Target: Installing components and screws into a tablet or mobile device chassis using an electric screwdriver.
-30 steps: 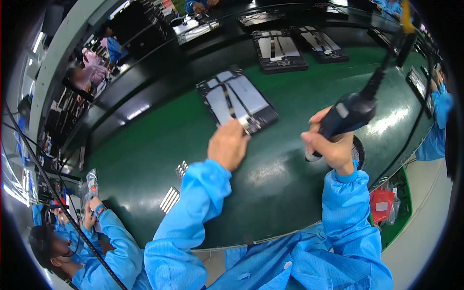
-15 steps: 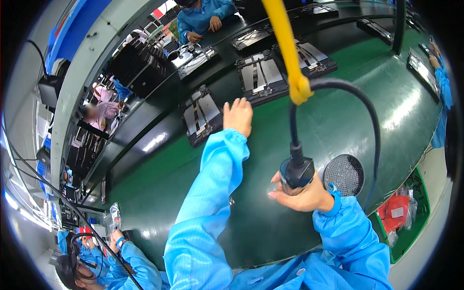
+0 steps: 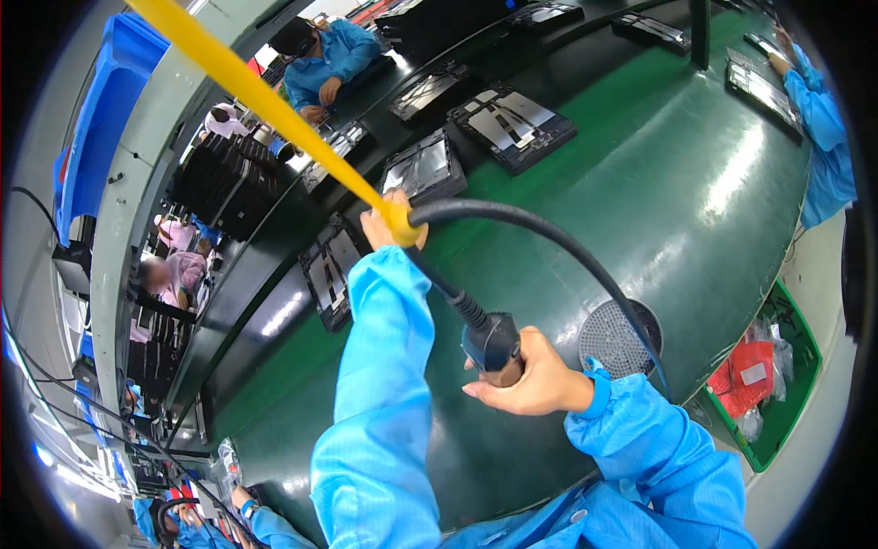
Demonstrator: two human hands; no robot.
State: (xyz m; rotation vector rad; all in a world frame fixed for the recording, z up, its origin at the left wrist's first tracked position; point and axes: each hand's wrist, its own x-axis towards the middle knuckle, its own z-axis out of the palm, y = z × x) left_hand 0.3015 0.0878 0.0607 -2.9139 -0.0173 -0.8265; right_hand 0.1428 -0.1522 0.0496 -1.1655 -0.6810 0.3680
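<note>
My right hand is wrapped round a corded electric screwdriver, whose black cord end points up and whose tip is hidden. Its thick cord hooks through a yellow strap hanging from above. Farther off, my left hand is at the near edge of an opened tablet with silver panels inside. That tablet appears tilted, and the hand seems closed on its edge; the strap hides part of the fingers. Another opened tablet lies just left of this hand, and one more opened tablet lies to the right.
A round dish of small parts sits right of my right hand. Beyond it, a green bin holds red and clear bags. A co-worker sits across the bench, others at both sides. Several more devices line the dark far strip.
The view has shifted, moving most things leftward. The tablet by my left hand now looks tilted, its side showing. The screwdriver stays in my right hand, and the strap now slants across my left hand.
</note>
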